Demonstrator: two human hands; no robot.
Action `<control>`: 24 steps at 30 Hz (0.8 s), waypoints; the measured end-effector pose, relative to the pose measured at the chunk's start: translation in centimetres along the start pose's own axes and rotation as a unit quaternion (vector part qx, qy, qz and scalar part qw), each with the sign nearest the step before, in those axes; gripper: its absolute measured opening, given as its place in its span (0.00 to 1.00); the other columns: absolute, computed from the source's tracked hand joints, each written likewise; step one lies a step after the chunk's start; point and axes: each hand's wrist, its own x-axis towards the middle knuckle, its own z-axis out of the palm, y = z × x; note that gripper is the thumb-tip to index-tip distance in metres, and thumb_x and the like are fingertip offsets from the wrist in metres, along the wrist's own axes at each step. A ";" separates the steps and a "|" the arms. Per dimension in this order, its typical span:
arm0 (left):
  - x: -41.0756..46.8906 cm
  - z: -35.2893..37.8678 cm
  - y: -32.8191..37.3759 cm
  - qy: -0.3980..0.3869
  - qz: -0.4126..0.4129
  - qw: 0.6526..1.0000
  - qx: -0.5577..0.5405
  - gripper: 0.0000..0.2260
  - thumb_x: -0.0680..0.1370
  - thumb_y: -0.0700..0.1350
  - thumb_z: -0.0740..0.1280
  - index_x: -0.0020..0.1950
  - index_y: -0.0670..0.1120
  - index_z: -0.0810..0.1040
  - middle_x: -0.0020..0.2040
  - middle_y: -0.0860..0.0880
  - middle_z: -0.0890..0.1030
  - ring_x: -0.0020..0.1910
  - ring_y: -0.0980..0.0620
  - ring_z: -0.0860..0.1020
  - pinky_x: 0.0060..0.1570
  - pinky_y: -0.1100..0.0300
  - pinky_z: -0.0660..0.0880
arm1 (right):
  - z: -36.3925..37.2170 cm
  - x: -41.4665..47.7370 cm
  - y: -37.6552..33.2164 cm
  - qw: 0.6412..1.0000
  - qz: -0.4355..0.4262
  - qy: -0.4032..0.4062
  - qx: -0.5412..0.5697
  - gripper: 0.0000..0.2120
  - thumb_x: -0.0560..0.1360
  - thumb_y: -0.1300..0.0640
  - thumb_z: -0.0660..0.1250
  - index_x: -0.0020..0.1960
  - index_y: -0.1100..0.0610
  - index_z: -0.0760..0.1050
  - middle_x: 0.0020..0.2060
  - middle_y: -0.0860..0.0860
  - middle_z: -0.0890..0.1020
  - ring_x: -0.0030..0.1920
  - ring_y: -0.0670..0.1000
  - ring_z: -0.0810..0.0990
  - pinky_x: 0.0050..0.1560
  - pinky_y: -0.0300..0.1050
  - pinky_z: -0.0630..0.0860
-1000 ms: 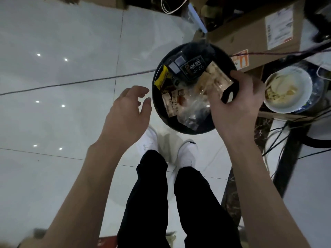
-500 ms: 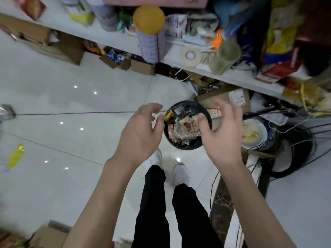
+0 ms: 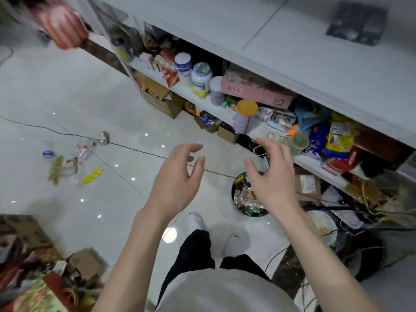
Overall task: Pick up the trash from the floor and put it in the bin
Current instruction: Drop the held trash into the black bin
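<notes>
Two empty hands, left hand and right hand, hovered, fingers spread, by a round black plastic bin of crinkly wrappers.

Left hand and right hand loosely spread, right over black bin, trash on floor far left

The glossy white tiled floor carries scattered trash at nine o'clock: a crushed can, a clear bottle and a yellow wrapper. A black bin stands at four o'clock.
</notes>
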 end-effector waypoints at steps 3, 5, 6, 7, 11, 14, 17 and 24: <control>-1.9 -3.3 -1.6 0.060 -0.030 0.997 -0.021 0.14 0.82 0.53 0.61 0.66 0.54 0.74 0.63 0.59 0.74 0.58 0.63 0.75 0.51 0.64 0.72 | 1.3 -0.3 -3.3 0.999 -0.041 -0.029 0.013 0.22 0.77 0.52 0.70 0.69 0.51 0.72 0.64 0.48 0.72 0.67 0.44 0.68 0.68 0.40 0.64; -2.8 -5.5 -3.2 0.099 -0.057 0.993 -0.037 0.13 0.82 0.52 0.62 0.66 0.54 0.74 0.62 0.59 0.75 0.58 0.63 0.75 0.51 0.65 0.72 | 2.6 -0.3 -5.8 0.996 -0.068 -0.054 0.026 0.22 0.77 0.53 0.71 0.69 0.50 0.72 0.64 0.47 0.72 0.66 0.43 0.68 0.67 0.37 0.62; -3.2 -6.6 -4.2 0.117 -0.069 0.990 -0.044 0.13 0.82 0.52 0.62 0.65 0.54 0.75 0.61 0.59 0.75 0.58 0.63 0.75 0.51 0.65 0.72 | 3.5 -0.2 -7.0 0.994 -0.083 -0.066 0.028 0.22 0.77 0.53 0.71 0.69 0.51 0.72 0.64 0.46 0.72 0.66 0.43 0.69 0.66 0.36 0.62; -3.6 -7.8 -5.3 0.135 -0.080 0.986 -0.049 0.13 0.82 0.52 0.62 0.65 0.54 0.75 0.61 0.60 0.75 0.58 0.63 0.75 0.51 0.65 0.72 | 4.6 0.0 -8.2 0.992 -0.098 -0.075 0.028 0.22 0.77 0.53 0.71 0.69 0.51 0.72 0.64 0.47 0.72 0.66 0.44 0.69 0.67 0.37 0.63; -5.2 -13.0 -10.7 0.192 -0.128 0.972 -0.049 0.12 0.81 0.52 0.62 0.64 0.56 0.74 0.61 0.61 0.75 0.59 0.64 0.75 0.48 0.68 0.70 | 10.1 0.9 -13.7 0.983 -0.139 -0.119 0.027 0.22 0.77 0.51 0.71 0.70 0.51 0.72 0.63 0.47 0.72 0.67 0.46 0.70 0.70 0.46 0.68; -6.8 -17.3 -15.3 0.229 -0.164 0.959 -0.039 0.13 0.82 0.52 0.62 0.65 0.55 0.74 0.62 0.61 0.74 0.59 0.62 0.75 0.49 0.65 0.71 | 15.1 1.0 -18.4 0.976 -0.152 -0.155 0.026 0.22 0.77 0.51 0.70 0.70 0.50 0.71 0.62 0.47 0.72 0.66 0.47 0.70 0.69 0.48 0.69; -8.4 -21.7 -19.9 0.265 -0.196 0.944 -0.024 0.14 0.81 0.53 0.61 0.67 0.54 0.73 0.63 0.59 0.74 0.59 0.61 0.75 0.52 0.61 0.72 | 20.3 0.6 -22.9 0.968 -0.176 -0.179 0.022 0.22 0.77 0.53 0.71 0.70 0.51 0.72 0.62 0.47 0.71 0.66 0.48 0.70 0.67 0.42 0.66; -10.0 -29.7 -28.7 0.301 -0.254 0.919 -0.010 0.14 0.81 0.52 0.62 0.66 0.54 0.74 0.62 0.58 0.75 0.58 0.60 0.75 0.49 0.63 0.70 | 30.7 -0.1 -30.6 0.951 -0.202 -0.234 0.013 0.21 0.78 0.53 0.70 0.70 0.50 0.71 0.61 0.43 0.70 0.67 0.47 0.70 0.69 0.45 0.67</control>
